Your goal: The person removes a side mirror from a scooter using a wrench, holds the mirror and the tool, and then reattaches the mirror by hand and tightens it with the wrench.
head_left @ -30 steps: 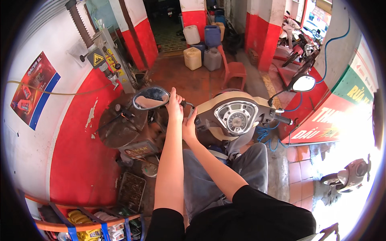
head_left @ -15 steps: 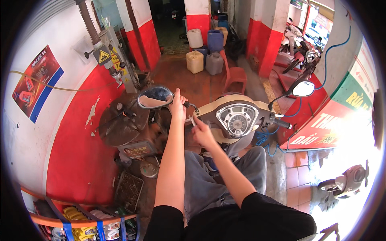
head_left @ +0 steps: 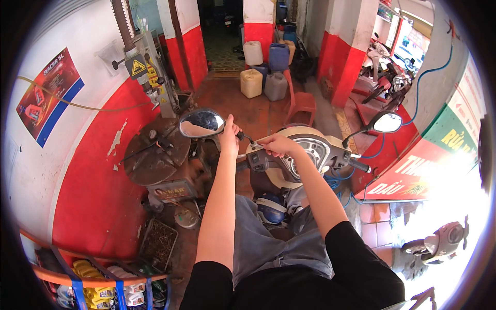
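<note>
My left hand (head_left: 228, 137) is closed round the inner edge of the scooter's left mirror (head_left: 200, 123), where its black stem comes in. My right hand (head_left: 281, 145) is closed in a pinch on a thin metal wrench, mostly hidden by the fingers. Its end is at the foot of the mirror stem (head_left: 249, 138), on the left of the beige handlebar cover. Below my right wrist, the scooter's round dial cluster (head_left: 315, 151) is partly covered by my forearm. The right mirror (head_left: 387, 122) stands on its own stem.
On the left stands a round dark work table (head_left: 155, 168) with an air hose tool on it. Several plastic jerrycans (head_left: 251, 82) and a red chair (head_left: 302, 106) are ahead. A bottle rack (head_left: 98, 281) is at lower left. A blue helmet (head_left: 271, 208) is between my knees.
My right hand has moved right and up, from below the mirror stem to across the handlebar cover, and the wrench has turned with it. My left hand stays on the mirror.
</note>
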`<state>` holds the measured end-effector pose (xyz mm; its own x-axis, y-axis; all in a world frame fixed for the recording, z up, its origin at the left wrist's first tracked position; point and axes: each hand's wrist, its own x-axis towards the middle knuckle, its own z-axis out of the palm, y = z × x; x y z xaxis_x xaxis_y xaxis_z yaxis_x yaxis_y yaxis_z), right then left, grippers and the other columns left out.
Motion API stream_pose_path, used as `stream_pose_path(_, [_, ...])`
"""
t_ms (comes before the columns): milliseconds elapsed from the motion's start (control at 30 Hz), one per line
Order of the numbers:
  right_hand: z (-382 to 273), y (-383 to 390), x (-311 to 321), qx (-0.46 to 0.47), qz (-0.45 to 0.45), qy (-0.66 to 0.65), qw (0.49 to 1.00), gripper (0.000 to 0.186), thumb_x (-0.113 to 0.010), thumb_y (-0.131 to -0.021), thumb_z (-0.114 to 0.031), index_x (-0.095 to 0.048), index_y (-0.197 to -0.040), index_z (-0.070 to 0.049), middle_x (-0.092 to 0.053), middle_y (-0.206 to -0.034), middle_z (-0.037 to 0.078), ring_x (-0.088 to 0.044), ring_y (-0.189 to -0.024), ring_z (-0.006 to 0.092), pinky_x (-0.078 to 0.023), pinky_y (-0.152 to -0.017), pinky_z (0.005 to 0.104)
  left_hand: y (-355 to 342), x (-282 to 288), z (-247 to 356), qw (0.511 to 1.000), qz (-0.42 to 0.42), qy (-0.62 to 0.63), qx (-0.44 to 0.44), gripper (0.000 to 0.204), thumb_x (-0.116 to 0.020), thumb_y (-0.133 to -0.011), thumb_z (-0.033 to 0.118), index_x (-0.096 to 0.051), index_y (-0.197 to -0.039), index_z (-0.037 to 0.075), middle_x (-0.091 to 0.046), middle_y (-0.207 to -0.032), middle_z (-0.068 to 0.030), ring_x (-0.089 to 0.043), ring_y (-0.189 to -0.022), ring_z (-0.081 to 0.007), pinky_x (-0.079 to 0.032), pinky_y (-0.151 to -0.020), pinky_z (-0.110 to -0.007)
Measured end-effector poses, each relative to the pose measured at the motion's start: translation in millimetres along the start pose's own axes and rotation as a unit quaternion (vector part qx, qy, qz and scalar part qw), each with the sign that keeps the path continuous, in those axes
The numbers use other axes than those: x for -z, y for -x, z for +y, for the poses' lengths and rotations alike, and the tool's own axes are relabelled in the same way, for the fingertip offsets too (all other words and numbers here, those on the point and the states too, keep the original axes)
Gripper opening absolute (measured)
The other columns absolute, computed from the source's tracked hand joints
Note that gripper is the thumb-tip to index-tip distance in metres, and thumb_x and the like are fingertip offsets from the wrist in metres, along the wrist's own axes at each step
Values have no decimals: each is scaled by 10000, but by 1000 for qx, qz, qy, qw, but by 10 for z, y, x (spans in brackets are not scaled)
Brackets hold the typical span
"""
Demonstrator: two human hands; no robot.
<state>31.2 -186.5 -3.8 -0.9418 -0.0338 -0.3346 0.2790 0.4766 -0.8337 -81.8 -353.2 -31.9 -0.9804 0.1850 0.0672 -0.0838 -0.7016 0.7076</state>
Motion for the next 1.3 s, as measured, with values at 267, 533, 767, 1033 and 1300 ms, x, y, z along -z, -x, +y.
stream_pose_path(267, [26,-171,155,-10,-62,-41,997,421,-551,-875,-120,-643,-1284,-164,-590,-729,-8,-457,-525,67,-338,-415,228,-22,53,-21,999,-22,29,-18,306,-660,-926,211,-432,-729,158,-322,-568,63,-328,-516,-79,-402,-614,-297])
stream_pose_path(533, [-198,-346,435,-41,-126,91,987,375,-581,-914,-153,-644,-1283,-175,-571,-700,-41,-392,-474,37,-314,-406,200,6,4,-10,1000,-17,6,-9,365,-635,-939,217,-398,-664,176,-307,-569,57,-331,-539,-86,-403,-643,-308])
stream_pose_path(767, [-300,-331,394,-48,-115,138,983,362,-583,-905,-151,-669,-1254,-198,-558,-668,-48,-386,-459,41,-321,-396,208,-4,39,-1,1000,-26,2,-16,371,-637,-938,224,-399,-658,177,-308,-572,56,-333,-546,-87,-401,-652,-312])
stream_pose_path(1033, [5,-255,99,8,-39,14,999,403,-540,-853,-121,-672,-1233,-93,-606,-691,20,-472,-487,89,-366,-404,257,8,26,-3,1000,-6,8,-15,384,-645,-935,236,-394,-650,179,-307,-561,59,-328,-531,-85,-398,-640,-312])
stream_pose_path(1300, [272,-273,-542,215,216,233,923,396,-440,-809,-56,-650,-1140,-1,-651,-748,253,-682,-688,336,-509,-581,380,63,-14,-26,999,23,7,-20,410,-642,-941,251,-383,-632,175,-295,-560,59,-318,-524,-84,-398,-613,-305])
